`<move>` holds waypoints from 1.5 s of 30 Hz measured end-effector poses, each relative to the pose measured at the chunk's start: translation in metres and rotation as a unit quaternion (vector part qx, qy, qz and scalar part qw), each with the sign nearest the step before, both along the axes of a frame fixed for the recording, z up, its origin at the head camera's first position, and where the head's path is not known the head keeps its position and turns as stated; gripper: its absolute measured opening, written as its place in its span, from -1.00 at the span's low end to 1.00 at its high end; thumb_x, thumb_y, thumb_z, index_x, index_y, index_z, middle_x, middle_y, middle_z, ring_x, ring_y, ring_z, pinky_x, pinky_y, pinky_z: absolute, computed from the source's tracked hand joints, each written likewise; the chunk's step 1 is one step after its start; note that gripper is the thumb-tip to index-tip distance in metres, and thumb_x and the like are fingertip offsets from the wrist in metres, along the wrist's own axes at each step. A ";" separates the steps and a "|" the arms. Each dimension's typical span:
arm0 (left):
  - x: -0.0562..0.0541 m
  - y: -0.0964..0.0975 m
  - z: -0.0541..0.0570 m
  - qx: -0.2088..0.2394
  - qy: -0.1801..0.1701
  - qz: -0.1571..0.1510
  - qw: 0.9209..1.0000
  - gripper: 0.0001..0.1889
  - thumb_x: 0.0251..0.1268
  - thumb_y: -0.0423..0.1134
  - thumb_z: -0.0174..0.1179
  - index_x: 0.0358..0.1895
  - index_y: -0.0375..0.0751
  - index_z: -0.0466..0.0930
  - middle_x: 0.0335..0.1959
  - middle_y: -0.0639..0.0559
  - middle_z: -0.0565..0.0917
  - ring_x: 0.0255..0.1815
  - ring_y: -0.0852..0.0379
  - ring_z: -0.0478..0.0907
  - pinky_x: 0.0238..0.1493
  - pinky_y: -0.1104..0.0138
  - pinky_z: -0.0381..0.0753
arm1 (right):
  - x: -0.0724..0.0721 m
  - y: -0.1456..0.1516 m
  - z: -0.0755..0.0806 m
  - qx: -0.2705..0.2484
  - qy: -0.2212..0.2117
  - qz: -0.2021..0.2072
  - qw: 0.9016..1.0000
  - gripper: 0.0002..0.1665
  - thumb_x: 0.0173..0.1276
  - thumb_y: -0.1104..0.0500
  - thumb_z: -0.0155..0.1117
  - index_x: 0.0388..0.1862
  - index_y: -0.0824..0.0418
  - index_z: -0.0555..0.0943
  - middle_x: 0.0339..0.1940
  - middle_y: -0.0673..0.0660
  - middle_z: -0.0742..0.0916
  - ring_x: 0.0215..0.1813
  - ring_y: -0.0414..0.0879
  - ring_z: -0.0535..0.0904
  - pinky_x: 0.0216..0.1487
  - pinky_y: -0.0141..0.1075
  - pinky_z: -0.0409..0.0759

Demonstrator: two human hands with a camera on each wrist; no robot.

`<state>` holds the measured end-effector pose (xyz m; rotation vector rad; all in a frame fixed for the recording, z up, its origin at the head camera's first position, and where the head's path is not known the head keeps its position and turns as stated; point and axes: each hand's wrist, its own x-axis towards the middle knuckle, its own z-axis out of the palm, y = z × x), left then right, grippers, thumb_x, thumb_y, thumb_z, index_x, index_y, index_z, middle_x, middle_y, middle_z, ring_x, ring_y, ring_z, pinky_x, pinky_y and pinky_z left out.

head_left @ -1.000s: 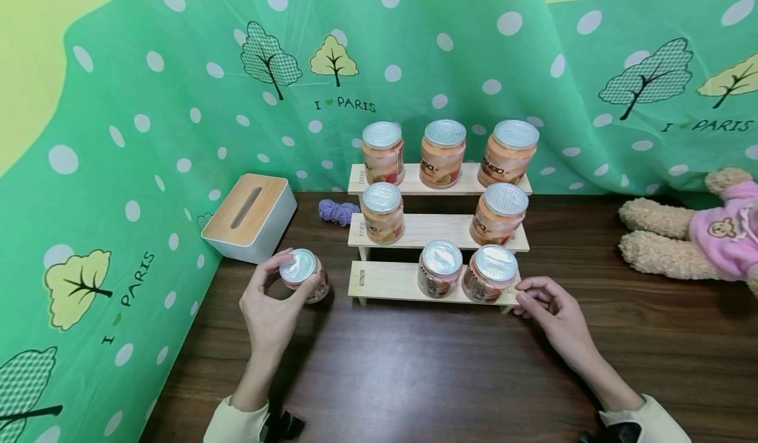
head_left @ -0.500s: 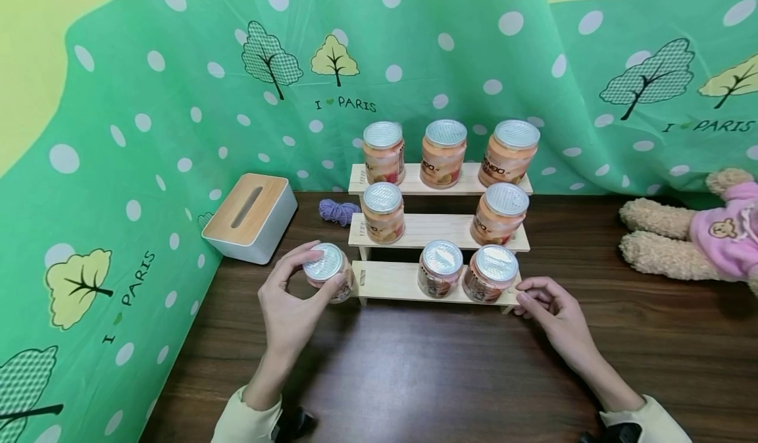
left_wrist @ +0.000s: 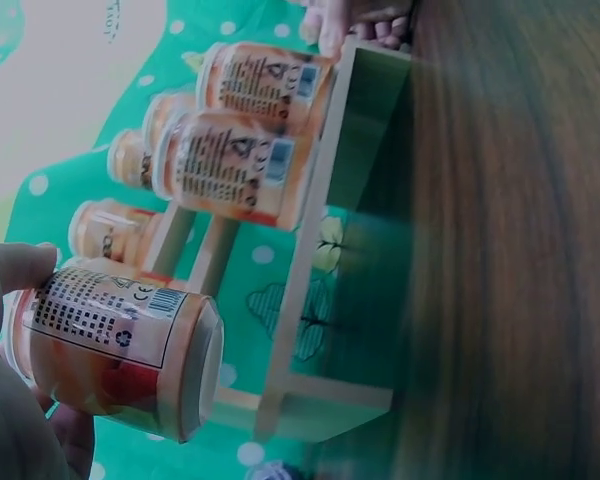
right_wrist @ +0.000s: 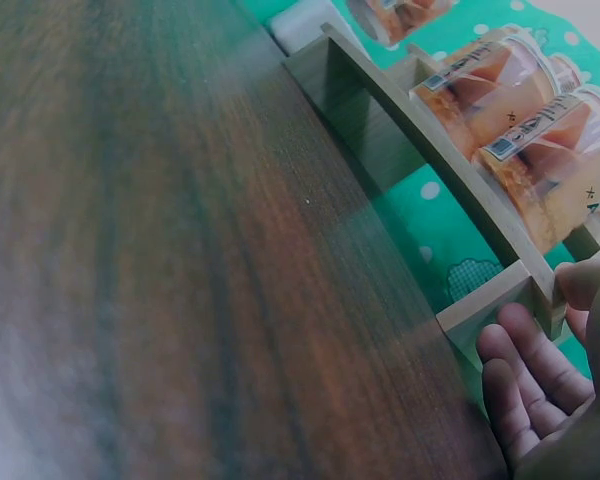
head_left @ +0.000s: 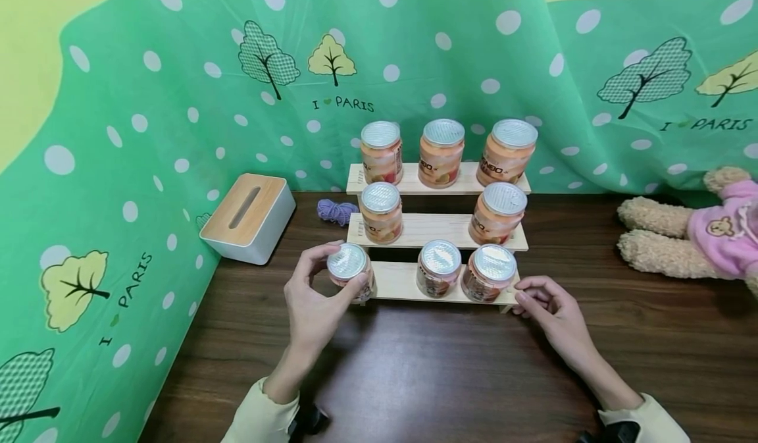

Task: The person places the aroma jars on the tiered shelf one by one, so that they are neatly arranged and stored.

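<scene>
Thumb and fingers of my left hand [head_left: 316, 305] grip a jar [head_left: 351, 273] with a silvery lid and peach-coloured contents. The jar [left_wrist: 115, 350] is upright over the left end of the lowest step of a wooden tiered rack [head_left: 393, 280]; the left wrist view shows its base raised above the board. Two jars [head_left: 439, 268] stand on that step's right half. My right hand [head_left: 553, 311] pinches the step's right end between thumb and index finger, the other fingers [right_wrist: 525, 380] curled beside the rack's leg.
Two more jars [head_left: 381, 212] stand apart on the middle step, and three [head_left: 441, 153] on the top one. Left of the rack are a tissue box [head_left: 249, 216] with a wooden lid and a purple yarn bundle [head_left: 336, 212]. A teddy bear [head_left: 693, 232] lies at the right.
My left hand has carried the jar rightward from beside the rack to over the left end of the lowest step. My right hand has stayed at the step's right end.
</scene>
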<state>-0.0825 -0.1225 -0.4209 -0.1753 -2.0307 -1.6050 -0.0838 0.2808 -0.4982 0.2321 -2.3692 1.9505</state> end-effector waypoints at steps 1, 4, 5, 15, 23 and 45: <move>0.000 0.002 -0.002 0.000 0.000 -0.002 1.000 -0.45 0.07 -0.34 0.74 0.14 -0.22 0.71 0.20 -0.01 0.82 0.11 -0.02 0.74 0.20 0.30 0.63 | 0.000 0.000 0.000 0.002 0.000 0.000 1.000 -0.81 0.66 0.42 0.26 0.15 0.49 0.59 -0.25 0.01 0.83 -0.24 -0.17 0.79 -0.22 -0.40 0.77; -0.001 0.006 -0.006 -0.003 -0.004 -0.005 1.000 -0.44 0.08 -0.31 0.75 0.17 -0.18 0.72 0.20 0.05 0.82 0.09 -0.03 0.74 0.20 0.28 0.62 | 0.000 0.000 0.001 0.007 0.001 -0.001 1.000 -0.82 0.67 0.42 0.26 0.15 0.49 0.59 -0.25 0.01 0.83 -0.24 -0.17 0.78 -0.22 -0.40 0.76; -0.001 0.008 -0.008 -0.004 -0.005 -0.006 1.000 -0.43 0.08 -0.31 0.75 0.17 -0.17 0.71 0.21 0.07 0.82 0.10 -0.03 0.74 0.21 0.26 0.63 | 0.000 -0.001 0.001 0.008 0.002 -0.001 1.000 -0.82 0.67 0.42 0.26 0.15 0.49 0.59 -0.25 0.01 0.83 -0.24 -0.17 0.78 -0.23 -0.40 0.76; -0.004 0.021 -0.011 -0.010 -0.035 0.001 0.999 -0.39 0.05 -0.24 0.77 0.20 -0.13 0.71 0.19 0.10 0.81 0.06 -0.03 0.72 0.16 -0.01 0.61 | -0.001 -0.001 0.000 0.002 0.005 -0.002 1.000 -0.82 0.66 0.43 0.26 0.14 0.50 0.58 -0.26 0.00 0.83 -0.25 -0.18 0.78 -0.24 -0.41 0.76; -0.006 0.028 -0.017 -0.020 -0.027 0.013 0.999 -0.35 0.04 -0.27 0.76 0.24 -0.16 0.69 0.19 0.02 0.77 0.10 -0.01 0.68 0.19 0.03 0.62 | -0.001 0.000 0.000 0.009 0.003 -0.002 1.000 -0.81 0.67 0.42 0.26 0.15 0.49 0.59 -0.25 0.00 0.83 -0.24 -0.17 0.78 -0.23 -0.40 0.76; -0.010 0.047 -0.023 0.006 -0.049 0.037 0.998 -0.24 -0.05 -0.20 0.83 0.24 -0.20 0.61 0.12 -0.04 0.68 0.20 -0.05 0.61 0.28 0.04 0.66 | -0.001 0.001 -0.002 0.002 0.003 0.002 1.000 -0.81 0.67 0.43 0.25 0.16 0.48 0.59 -0.24 0.02 0.83 -0.24 -0.16 0.78 -0.22 -0.39 0.77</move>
